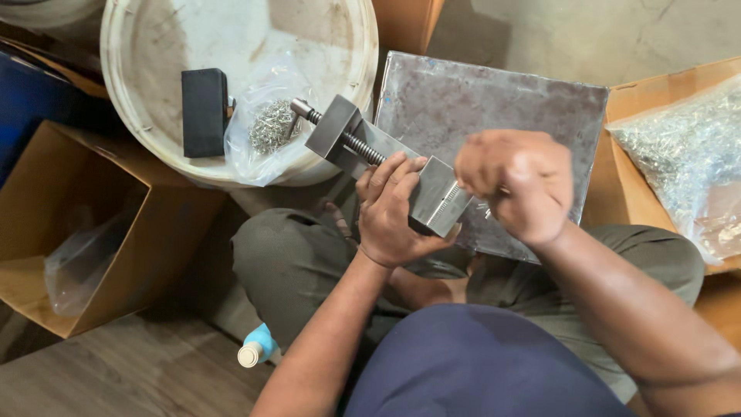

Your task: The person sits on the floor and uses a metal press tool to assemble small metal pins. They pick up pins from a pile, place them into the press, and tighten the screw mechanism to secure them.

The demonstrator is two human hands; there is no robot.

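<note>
A small steel vise (347, 137) with a threaded screw lies tilted across my lap, its far end resting on an upturned white bucket (147, 54). My left hand (390, 212) grips the vise's near jaw block (438, 199) from the left. My right hand (515, 184) is closed at the right face of that block, where small metal pins stick out. What the right fingers pinch is hidden.
On the bucket lie a black block (204, 112) and a clear bag of small metal parts (270, 127). A grey metal plate (494, 116) sits behind the hands. Cardboard boxes stand left (77, 232) and right (641, 170), the right one holding a bag of metal parts (687, 154). A blue bottle (257, 346) lies by my knee.
</note>
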